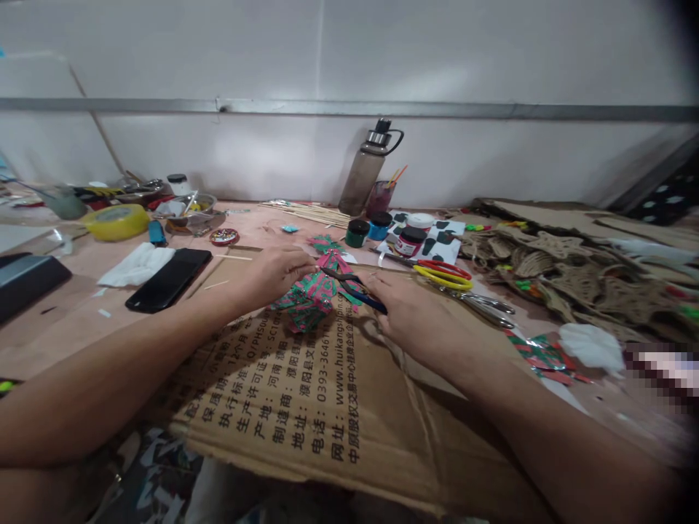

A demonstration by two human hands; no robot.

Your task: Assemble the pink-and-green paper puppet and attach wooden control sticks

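Note:
A green and pink patterned craft piece [309,300], dotted with small shiny studs, lies on a printed cardboard sheet [393,415]. My left hand [281,275] is closed on its upper left side, with the fingertips pinched near the middle. In my right hand [396,298] are pliers [349,280] with dark blue handles, the fingers wrapped round them. The pliers' jaws meet the piece close to my left fingertips. Whether the jaws grip a small part cannot be made out.
Yellow and red-handled scissors [442,275] and metal pliers [486,306] lie right of my right hand. A black phone [169,280] lies left. Behind stand paint jars [357,233] and a tilted bottle [363,171]. Brown woven pieces [540,258] are heaped at right.

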